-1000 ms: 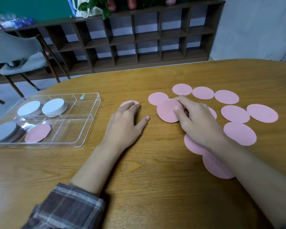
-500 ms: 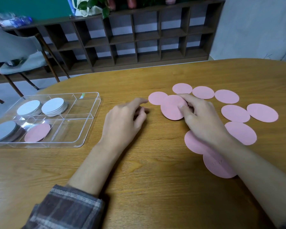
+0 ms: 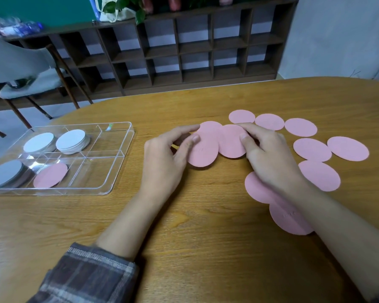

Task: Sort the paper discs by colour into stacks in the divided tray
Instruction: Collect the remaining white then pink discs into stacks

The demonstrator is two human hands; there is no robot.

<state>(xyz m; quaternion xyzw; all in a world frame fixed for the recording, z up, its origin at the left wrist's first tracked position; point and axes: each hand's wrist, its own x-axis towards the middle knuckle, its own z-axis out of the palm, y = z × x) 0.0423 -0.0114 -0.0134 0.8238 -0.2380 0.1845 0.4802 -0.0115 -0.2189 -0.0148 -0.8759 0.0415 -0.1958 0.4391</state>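
Paper discs, all pink out here, lie scattered over the right half of the wooden table (image 3: pixel 206 248), none of them far from the person's hands. The left hand (image 3: pixel 165 156) pinches one pink disc (image 3: pixel 202 153) at its left edge, thumb on its face and fingers curled round the rim. The right hand (image 3: pixel 269 158) grips a second disc (image 3: pixel 231 142) in much the same way from its right edge, and the two discs overlap slightly in the middle. Over on the left, the clear divided tray (image 3: pixel 118 165) holds two white stacks (image 3: pixel 71 138) in its far compartments. A grey stack (image 3: pixel 3 173) sits at the near left, with a lone pink disc (image 3: pixel 50 174) in the compartment beside it. I'd reckon these discs are featherlight, thin and bendy, lying so flat that a fingertip must work under the rim before a pinch will bite. Take them by the edge, gently. A hard squeeze would likely crease them, and a carried stack could fan apart.
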